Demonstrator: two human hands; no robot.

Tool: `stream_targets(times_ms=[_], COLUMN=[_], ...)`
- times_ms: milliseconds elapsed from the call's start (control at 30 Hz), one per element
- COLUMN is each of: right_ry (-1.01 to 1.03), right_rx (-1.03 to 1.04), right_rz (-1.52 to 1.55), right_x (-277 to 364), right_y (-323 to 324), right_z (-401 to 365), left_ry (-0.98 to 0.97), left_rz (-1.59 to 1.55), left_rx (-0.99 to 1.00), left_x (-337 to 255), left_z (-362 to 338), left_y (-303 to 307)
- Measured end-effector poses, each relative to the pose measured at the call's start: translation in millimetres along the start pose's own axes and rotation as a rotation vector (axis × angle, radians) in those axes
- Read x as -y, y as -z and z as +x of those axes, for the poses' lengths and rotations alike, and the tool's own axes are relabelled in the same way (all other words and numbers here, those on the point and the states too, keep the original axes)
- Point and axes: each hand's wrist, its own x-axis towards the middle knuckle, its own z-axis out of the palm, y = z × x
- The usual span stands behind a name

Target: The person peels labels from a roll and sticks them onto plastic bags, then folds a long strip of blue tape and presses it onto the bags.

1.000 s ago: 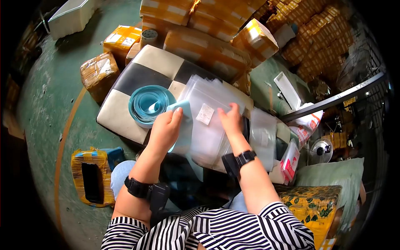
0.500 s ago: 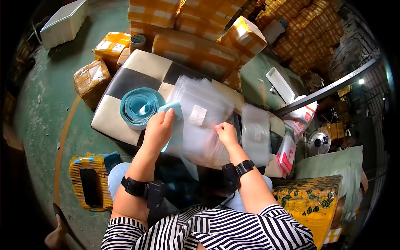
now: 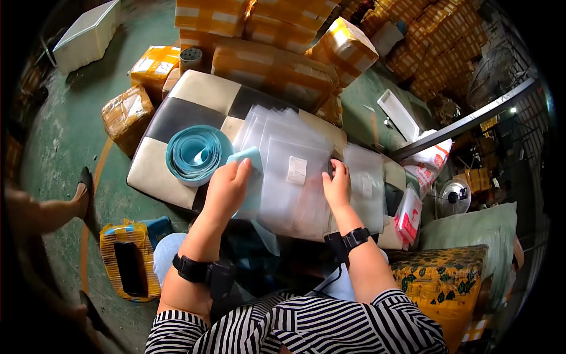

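While the left hand [image 3: 227, 189] lies flat, fingers together, on the blue liner strip [image 3: 252, 160], the right hand [image 3: 338, 187] curls at the right edge of the top clear bag [image 3: 289, 194] (grip unclear). Step, as judged: labelling bags; the next move calls for a clean peel. The bag rests on a checkered cushion [image 3: 188, 97], with taped boxes [image 3: 274, 68] behind on a green floor [image 3: 65, 135].

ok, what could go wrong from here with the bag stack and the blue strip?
1. The clear bags lie fanned and seem to overhang the cushion's near edge; a tug by the right hand at their edge could slide several off.
2. The blue strip under the left hand runs loose from its roll; it may uncoil or snag.
3. Another person's foot is close by on the left; a bump is possible.
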Motion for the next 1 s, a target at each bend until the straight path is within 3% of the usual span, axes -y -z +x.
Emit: stream_targets(times_ms=[33, 100, 267, 400, 600, 633, 800, 833, 900, 967, 1000], right_ry=[0.187, 0.390, 0.337, 0.253, 0.208, 0.138, 0.183, 0.179, 0.156, -0.137, -0.241], right_rx=[-0.133, 0.058, 0.219, 0.409, 0.329, 0.367, 0.494, 0.498, 0.137, -0.133, -0.028], right_rz=[0.006, -0.030, -0.202, -0.273, -0.250, -0.339, -0.438, -0.278, 0.180, 0.003, -0.125], right_x=[5.7, 22.4, 36.1, 46.6, 51.5, 58.9, 51.1, 42.8, -1.7, -1.0, -5.8], right_y=[-4.0, -13.1, -58.5, -43.2, -46.6, -48.3, -46.4, -41.7, -50.2, -23.8, -21.1], right_z=[-0.1, -0.3, -21.3, -8.1, -14.9, -15.6, -4.4, -1.6, -2.9, -5.0, -10.5], left_ry=[0.015, 0.032, 0.084, 0.081, 0.046, 0.052, 0.000, -0.012, -0.015, -0.009, -0.007], left_rz=[0.001, 0.011, -0.024, 0.072, 0.084, 0.078, 0.015, 0.006, 0.032, 0.002, -0.009], left_rx=[0.005, 0.023, 0.057, 0.064, 0.071, 0.066, 0.024, 0.027, 0.030, 0.029, 0.037], left_x=[-1.1, -5.0, -1.0, -6.9, -5.3, -2.7, -1.1, -0.4, 2.5, 2.0, 2.0], left_z=[-0.7, -2.5, -4.2, -3.4, -7.6, -9.2, -8.0, -7.8, -6.6, -6.2, -7.0], left_y=[-0.4, -1.1, -4.3, -3.2, -3.1, -1.8, -2.9, -3.3, -4.7, -4.8, -5.4])
